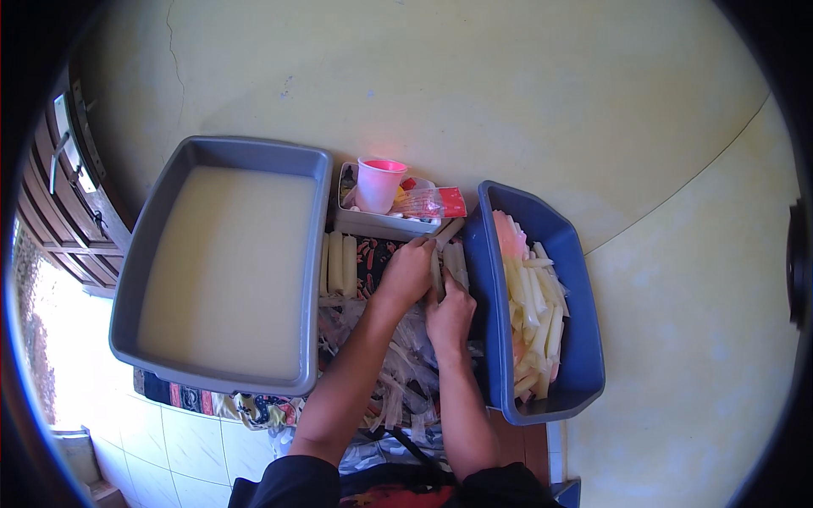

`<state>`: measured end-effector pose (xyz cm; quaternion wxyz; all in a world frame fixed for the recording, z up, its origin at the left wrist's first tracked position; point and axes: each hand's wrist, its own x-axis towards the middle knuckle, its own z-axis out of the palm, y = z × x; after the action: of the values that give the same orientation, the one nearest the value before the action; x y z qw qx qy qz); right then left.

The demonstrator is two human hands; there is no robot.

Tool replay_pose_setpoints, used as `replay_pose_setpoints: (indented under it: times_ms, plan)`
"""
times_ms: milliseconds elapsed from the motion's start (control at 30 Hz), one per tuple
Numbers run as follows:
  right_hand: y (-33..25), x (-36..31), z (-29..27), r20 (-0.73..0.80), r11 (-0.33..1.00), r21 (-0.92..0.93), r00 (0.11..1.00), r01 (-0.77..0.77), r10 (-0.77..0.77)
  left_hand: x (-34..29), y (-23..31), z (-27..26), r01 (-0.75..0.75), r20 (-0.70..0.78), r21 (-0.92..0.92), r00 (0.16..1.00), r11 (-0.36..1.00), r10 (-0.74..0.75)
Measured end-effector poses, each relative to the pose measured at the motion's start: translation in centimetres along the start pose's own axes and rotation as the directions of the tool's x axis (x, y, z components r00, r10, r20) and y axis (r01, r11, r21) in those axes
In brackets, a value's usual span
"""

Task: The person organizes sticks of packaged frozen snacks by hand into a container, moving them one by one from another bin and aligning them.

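My left hand (408, 269) and my right hand (450, 315) are close together at the middle, both closed on a slim, pale filled plastic tube (436, 273). The left fingers pinch near its far end, and the right hand grips it lower down. More filled tubes (458, 261) lie just to the right of the hands. Others lie side by side as a small row of tubes (343, 264) to the left. Crumpled clear plastic sleeves (406, 364) spread beneath my forearms. My hands partly hide the held tube.
A large grey tub (323, 254) of cloudy whitish liquid stands at left. At right, a blue-grey tub (584, 356) holds a pile of filled tubes (538, 313). Beyond my hands, a white box (385, 225) carries a pink cup (379, 184) and packets. A wall (508, 85) rises behind.
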<state>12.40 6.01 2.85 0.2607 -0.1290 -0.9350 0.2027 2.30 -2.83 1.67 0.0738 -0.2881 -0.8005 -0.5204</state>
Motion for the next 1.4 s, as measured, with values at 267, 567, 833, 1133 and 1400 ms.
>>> replay_pose_setpoints:
  times_ms: [267,567,833,1133,1400]
  plan:
    - [-5.0,-2.8,-4.7,-0.114,0.972,0.215,0.991,0.089,-0.066,-1.3,5.4,-3.9,-0.171,-0.152,-0.041,0.975,0.984,0.163]
    - [-6.9,-5.3,-15.8,-0.149,0.949,0.278,0.983,0.146,-0.107,-3.3,14.5,-8.0,-0.3,-0.13,-0.243,0.952,0.923,0.276]
    - [1.1,-2.5,-23.3,-0.074,0.994,0.104,0.997,0.011,-0.003,1.1,17.0,-1.3,-0.398,0.116,-0.232,0.895,0.888,0.432]
    - [13.5,3.7,-23.5,0.193,0.996,-0.04,0.979,0.075,-0.066,6.4,14.1,10.3,-0.412,0.389,-0.045,0.832,0.91,0.396]
    - [15.4,3.8,-19.8,0.206,0.993,0.104,0.976,0.046,-0.066,6.0,14.7,9.6,-0.456,0.463,0.188,0.822,0.87,0.331]
